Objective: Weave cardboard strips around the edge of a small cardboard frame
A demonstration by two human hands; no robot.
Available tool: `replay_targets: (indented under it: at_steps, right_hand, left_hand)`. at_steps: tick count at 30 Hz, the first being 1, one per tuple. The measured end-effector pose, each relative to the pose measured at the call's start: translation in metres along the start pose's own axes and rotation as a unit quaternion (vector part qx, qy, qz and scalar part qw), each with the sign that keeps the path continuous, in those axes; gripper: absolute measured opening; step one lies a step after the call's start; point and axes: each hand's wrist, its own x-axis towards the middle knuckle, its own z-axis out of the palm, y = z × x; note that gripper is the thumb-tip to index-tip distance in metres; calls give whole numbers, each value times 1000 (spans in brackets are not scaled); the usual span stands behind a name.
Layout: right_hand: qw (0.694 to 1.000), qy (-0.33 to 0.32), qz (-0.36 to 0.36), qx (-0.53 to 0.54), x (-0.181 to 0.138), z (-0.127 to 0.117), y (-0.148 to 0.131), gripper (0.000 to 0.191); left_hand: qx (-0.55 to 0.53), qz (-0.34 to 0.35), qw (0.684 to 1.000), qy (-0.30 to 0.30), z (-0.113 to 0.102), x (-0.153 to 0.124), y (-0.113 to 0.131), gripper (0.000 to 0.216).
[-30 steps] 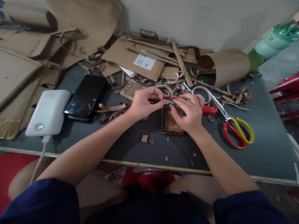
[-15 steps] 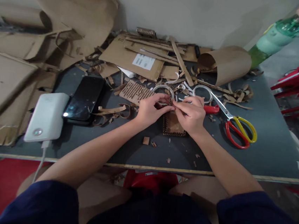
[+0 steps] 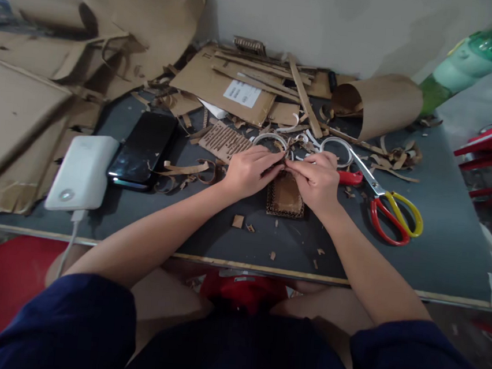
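Observation:
My left hand (image 3: 249,172) and my right hand (image 3: 316,179) meet fingertip to fingertip over the top edge of a small brown cardboard piece (image 3: 285,200) with a dark patterned border, which lies on the dark grey table (image 3: 442,226). Both hands pinch at that top edge; whatever sits between the fingertips is too small to make out. A white tape ring (image 3: 270,139) lies just beyond my left fingers. Another ring (image 3: 335,149) sits beyond my right hand.
Red-and-yellow scissors (image 3: 385,206) lie right of my hands. A black phone (image 3: 142,150) and a white power bank (image 3: 82,172) with a cable sit at the left. Cardboard sheets (image 3: 233,87), strips and a rolled cardboard tube (image 3: 377,107) crowd the back. A green bottle (image 3: 471,61) stands far right.
My hands have closed in together over the top edge of the cardboard piece. The view has shifted slightly; the piece stays on the table.

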Motion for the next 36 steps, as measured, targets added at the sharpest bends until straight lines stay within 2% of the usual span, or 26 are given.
replay_targets:
  at_steps: [2, 5, 6, 8, 10, 12, 14, 18, 21, 23, 27, 30, 33, 36]
  right_hand:
    - [1000, -3, 10, 29, 1, -3, -5, 9]
    - [983, -8, 89, 163, 2, -8, -13, 25]
    - [973, 4, 114, 201, 2, -9, -15, 30]
    - [967, 36, 123, 221, 2, -11, -17, 34]
    - [978, 46, 98, 176, 3, -11, -17, 38]
    - [990, 28, 69, 121, 5, -10, -16, 46]
    - [996, 5, 39, 82, 6, -9, -15, 48]
    - [999, -23, 1, 37, 8, -8, -17, 16]
    - [1000, 2, 4, 29, 7, -8, -18, 6]
    - [998, 42, 37, 40, 6, -8, -18, 6]
    - [986, 106, 100, 76, 3, -4, -18, 6]
    - [975, 123, 152, 110, 2, -1, -19, 8]
    - [964, 121, 195, 137, 1, 0, -22, 12]
    - [978, 88, 155, 113, 2, -1, -26, 12]
  left_hand:
    - [-29, -25, 999, -5, -2, 0, 0, 22]
    - [-144, -157, 976, -42, -8, 3, 0, 25]
    - [-199, -215, 954, -58, -9, 5, -1, 27]
    - [-317, -320, 889, -77, -12, 8, -2, 29]
    - [-423, -399, 810, -75, -13, 13, -5, 27]
    - [-493, -449, 741, -78, -14, 17, -8, 23]
    - [-536, -476, 691, -91, -16, 20, -10, 20]
    - [-575, -496, 633, -150, -23, 24, -13, 19]
    - [-606, -497, 590, -195, -26, 25, -12, 29]
    - [-643, -488, 560, -186, -25, 24, -10, 43]
    - [-713, -429, 543, -108, -17, 16, 2, 60]
    - [-731, -393, 547, -111, -11, 13, 7, 63]
    - [-688, -413, 584, -120, -7, 12, 8, 55]
    - [-635, -432, 631, -110, -1, 11, 8, 41]
